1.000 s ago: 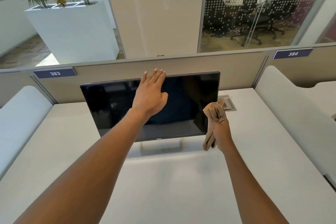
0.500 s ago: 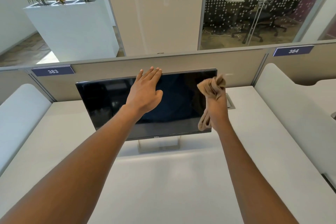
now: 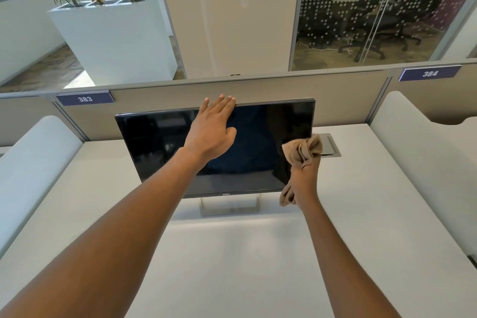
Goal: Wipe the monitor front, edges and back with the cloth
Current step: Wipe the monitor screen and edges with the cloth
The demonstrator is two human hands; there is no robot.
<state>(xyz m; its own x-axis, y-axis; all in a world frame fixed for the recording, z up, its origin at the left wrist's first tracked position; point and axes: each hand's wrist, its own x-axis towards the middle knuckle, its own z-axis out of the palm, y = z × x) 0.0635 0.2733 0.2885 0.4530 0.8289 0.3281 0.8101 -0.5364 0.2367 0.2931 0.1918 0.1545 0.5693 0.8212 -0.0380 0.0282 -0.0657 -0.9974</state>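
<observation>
We are reaching both bare arms out over the white bench (image 3: 232, 253) toward the Dell monitor (image 3: 260, 142), which is standing upright on its silver stand (image 3: 229, 206) near the back of the bench, just in front of the beige partition (image 3: 160, 100). Our left hand (image 3: 210, 134) is lying open over the upper middle of the dark screen; its fingers (image 3: 222, 105) are stretching straight and close together, their tips reaching the top edge, while the thumb is sticking out to the right. We cannot tell how firmly the palm is pressing on the glass. Our right hand (image 3: 304, 183) is gripping the cloth (image 3: 302, 151), a tan one that is bunching up above the fist and hanging down below it, and it is sitting at the right edge of the screen, toward the lower corner. The fingers of this hand are curling round the cloth on the far side, mostly out of sight. Just behind the cloth a grey cable hatch (image 3: 332, 146) is lying flush in the bench. On the partition, blue labels are reading 383 (image 3: 85, 98) and 384 (image 3: 429, 73). Beyond it a white planter (image 3: 116, 41) with green plants is standing on the left, and a glass-walled meeting room (image 3: 374, 15) with black chairs is showing on the right.
</observation>
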